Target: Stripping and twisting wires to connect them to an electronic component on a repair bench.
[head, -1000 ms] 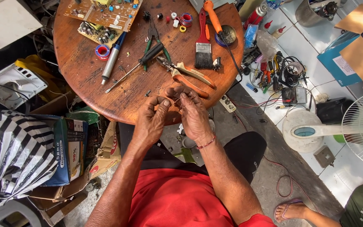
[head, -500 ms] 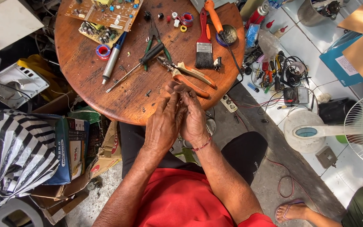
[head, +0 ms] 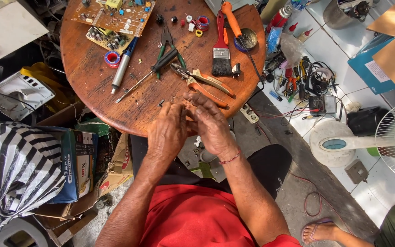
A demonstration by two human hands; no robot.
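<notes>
My left hand point(head: 168, 132) and my right hand point(head: 212, 126) are pressed together at the near edge of the round wooden table point(head: 92, 87). Their fingertips pinch something tiny between them; it is too small to make out. Just beyond the fingers lie orange-handled pliers point(head: 206, 82). A screwdriver point(head: 149, 73) and green-handled pliers point(head: 166, 48) lie further in.
A paintbrush point(head: 221, 50), soldering iron point(head: 232, 18), circuit boards point(head: 115, 18), a grey pen-like tool point(head: 123, 64) and tape rolls point(head: 112, 58) lie on the table. Cardboard boxes point(head: 76, 164) and a striped bag point(head: 10, 178) stand left. A fan point(head: 389, 142), cables and another person's foot point(head: 321, 231) are at right.
My hands have closed together, the left hand shifting right against the right hand, and both stay at the table's near edge.
</notes>
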